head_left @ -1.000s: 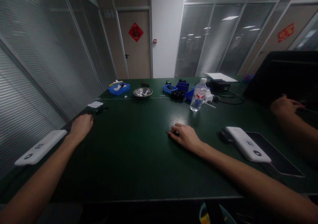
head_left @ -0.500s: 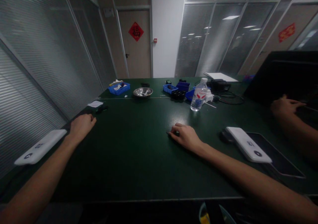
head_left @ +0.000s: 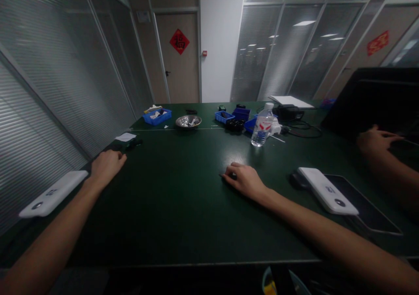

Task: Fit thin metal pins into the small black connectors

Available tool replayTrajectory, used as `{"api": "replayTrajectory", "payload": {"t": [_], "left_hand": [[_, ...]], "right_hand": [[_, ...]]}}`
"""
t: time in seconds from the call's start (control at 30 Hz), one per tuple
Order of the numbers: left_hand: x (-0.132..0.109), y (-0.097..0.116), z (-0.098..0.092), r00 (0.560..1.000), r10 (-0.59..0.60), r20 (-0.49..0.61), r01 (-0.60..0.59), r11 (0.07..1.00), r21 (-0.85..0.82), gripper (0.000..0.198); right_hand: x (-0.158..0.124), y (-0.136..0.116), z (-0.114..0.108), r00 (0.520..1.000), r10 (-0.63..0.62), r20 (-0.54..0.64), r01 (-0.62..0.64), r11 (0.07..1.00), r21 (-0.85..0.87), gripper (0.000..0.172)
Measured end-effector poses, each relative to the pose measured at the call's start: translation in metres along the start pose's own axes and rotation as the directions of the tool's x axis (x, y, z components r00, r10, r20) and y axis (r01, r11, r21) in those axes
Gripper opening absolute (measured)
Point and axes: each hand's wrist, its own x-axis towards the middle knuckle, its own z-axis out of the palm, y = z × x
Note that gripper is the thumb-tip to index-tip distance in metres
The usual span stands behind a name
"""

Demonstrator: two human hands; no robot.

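My left hand (head_left: 107, 165) rests on the dark green table at the left, its fingers curled; whatever is under them, if anything, is hidden. Just beyond it lie a small dark object (head_left: 133, 144) and a white sheet of paper (head_left: 125, 137). Near the middle of the table, my right hand (head_left: 244, 180) lies with thumb and fingers pinched. A small, thin dark piece (head_left: 221, 175) sticks out to the left of the fingertips; its kind is too small to make out.
A clear water bottle (head_left: 262, 127) stands beyond my right hand. White power banks lie at left (head_left: 54, 193) and right (head_left: 327, 191). Farther back are a metal bowl (head_left: 188, 127) and a blue basket (head_left: 157, 119). Another person's hand (head_left: 376, 140) is at the right, by a black monitor (head_left: 376, 98).
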Motion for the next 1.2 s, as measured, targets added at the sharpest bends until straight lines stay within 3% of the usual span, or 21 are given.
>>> {"api": "replayTrajectory", "payload": {"t": [0.2,0.3,0.4,0.5,0.67,0.8,0.87,1.0,1.2], "left_hand": [[0.001,-0.014,0.004,0.999,0.042,0.002,-0.042,0.995,-0.095,0.031],[-0.001,-0.007,0.006,0.996,0.082,-0.016,-0.084,0.986,-0.142,0.028],[-0.008,0.021,0.003,0.987,0.161,-0.007,-0.158,0.955,-0.252,0.027],[-0.028,0.07,-0.009,0.947,0.321,-0.003,-0.278,0.817,-0.506,0.031],[-0.081,0.167,-0.034,0.802,0.596,-0.051,-0.479,0.589,-0.651,0.036],[-0.113,0.224,-0.023,0.673,0.734,-0.093,-0.567,0.431,-0.703,0.029],[-0.121,0.238,-0.008,0.632,0.768,-0.106,-0.58,0.378,-0.722,0.025],[-0.126,0.245,0.015,0.611,0.784,-0.112,-0.582,0.348,-0.735,0.024],[-0.129,0.24,0.012,0.602,0.785,-0.146,-0.625,0.351,-0.697,0.024]], "right_hand": [[-0.001,-0.001,-0.001,1.0,0.004,0.001,-0.004,1.0,-0.001,0.022],[0.0,-0.001,0.0,1.0,0.012,0.001,-0.012,1.0,-0.013,0.021],[0.0,-0.002,0.0,1.0,0.008,0.004,-0.008,1.0,-0.017,0.021],[0.0,-0.003,0.001,1.0,-0.007,0.007,0.007,1.0,-0.018,0.021],[0.0,-0.003,0.001,1.0,-0.009,0.017,0.01,1.0,-0.028,0.022],[0.0,-0.004,0.0,1.0,-0.003,0.022,0.004,0.999,-0.037,0.021],[0.0,-0.005,-0.001,1.0,-0.003,0.023,0.004,0.999,-0.033,0.02],[-0.001,-0.006,-0.002,1.0,0.001,0.021,-0.001,1.0,-0.002,0.019],[-0.003,-0.011,-0.002,0.999,-0.044,0.025,0.043,0.998,0.049,0.019]]}}
